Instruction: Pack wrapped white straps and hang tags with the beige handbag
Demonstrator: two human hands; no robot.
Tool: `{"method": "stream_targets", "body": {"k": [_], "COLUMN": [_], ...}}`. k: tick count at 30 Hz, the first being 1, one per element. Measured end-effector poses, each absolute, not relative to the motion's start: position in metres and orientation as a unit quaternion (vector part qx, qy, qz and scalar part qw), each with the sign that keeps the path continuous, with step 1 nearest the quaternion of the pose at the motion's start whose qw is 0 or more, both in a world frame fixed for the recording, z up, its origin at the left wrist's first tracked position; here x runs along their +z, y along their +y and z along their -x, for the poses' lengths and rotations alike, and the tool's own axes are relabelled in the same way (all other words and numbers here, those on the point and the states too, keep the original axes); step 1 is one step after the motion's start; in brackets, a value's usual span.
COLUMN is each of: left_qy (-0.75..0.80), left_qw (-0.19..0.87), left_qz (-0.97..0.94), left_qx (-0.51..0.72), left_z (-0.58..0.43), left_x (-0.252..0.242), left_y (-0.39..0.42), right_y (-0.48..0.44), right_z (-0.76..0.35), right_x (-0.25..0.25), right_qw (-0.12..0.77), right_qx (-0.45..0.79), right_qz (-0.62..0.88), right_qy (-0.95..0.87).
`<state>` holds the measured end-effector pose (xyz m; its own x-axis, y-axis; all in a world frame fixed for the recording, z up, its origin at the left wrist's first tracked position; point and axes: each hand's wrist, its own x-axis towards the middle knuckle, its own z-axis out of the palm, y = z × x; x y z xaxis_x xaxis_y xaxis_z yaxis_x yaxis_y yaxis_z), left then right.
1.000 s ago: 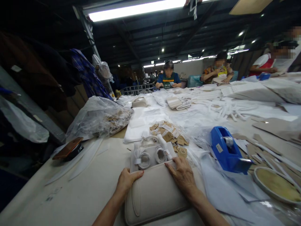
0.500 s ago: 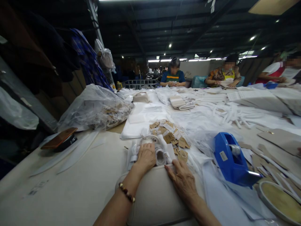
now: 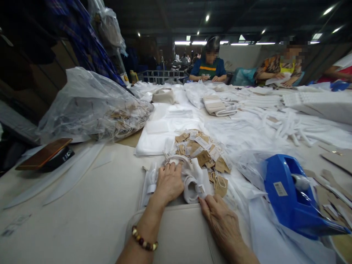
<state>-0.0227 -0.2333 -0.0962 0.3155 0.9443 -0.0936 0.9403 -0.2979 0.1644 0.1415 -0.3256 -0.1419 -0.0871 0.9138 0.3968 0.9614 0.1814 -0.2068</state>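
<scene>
A beige bag point(image 3: 183, 231) lies on the table right in front of me, its broad panel toward me. At its far edge sit a curved handle point(image 3: 178, 158) and a rolled strap point(image 3: 190, 189) with white wrapping. My left hand point(image 3: 169, 181), with a beaded bracelet on the wrist, presses down with bent fingers beside the roll; what lies under its fingertips is hidden. My right hand point(image 3: 220, 216) has thumb and curled fingers closed at the bag's upper right edge, just below the roll. Beyond both hands is a pile of brown hang tags point(image 3: 203, 148) with strings.
A blue tape dispenser point(image 3: 291, 198) stands at the right, near scraps. At left are a clear plastic bag point(image 3: 90, 102) of tags and a phone in a brown case point(image 3: 44, 154). White sheets point(image 3: 156, 128) lie ahead. Co-workers point(image 3: 209, 68) sit across the table.
The view has tilted down and come closer. My right hand's fingers have curled in from lying spread on the bag's edge. My left hand stays by the handle, and more of the roll shows.
</scene>
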Motion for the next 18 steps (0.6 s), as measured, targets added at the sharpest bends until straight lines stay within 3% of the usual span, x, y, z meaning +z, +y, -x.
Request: {"method": "stream_targets", "body": {"k": [5,11,18], "left_qy": [0.577,0.615,0.554], "left_qw": [0.122,0.063,0.057], "left_qz": [-0.808,-0.786,-0.829], "left_qx": [-0.013,0.000,-0.045], "left_z": [0.024,0.004,0.002], "left_x": [-0.085,-0.087,-0.100], "left_y": [-0.224,-0.215,-0.196], "right_y": [-0.322,-0.324,-0.320], "right_z": [-0.139,-0.137,-0.139], "right_x": [-0.144,-0.145,-0.153], "right_qw": [0.223,0.227,0.253], "right_qx": [-0.054,-0.058,-0.060], "right_qz": [0.635,0.644,0.646], "right_qy": [-0.738,-0.728,-0.718]}}
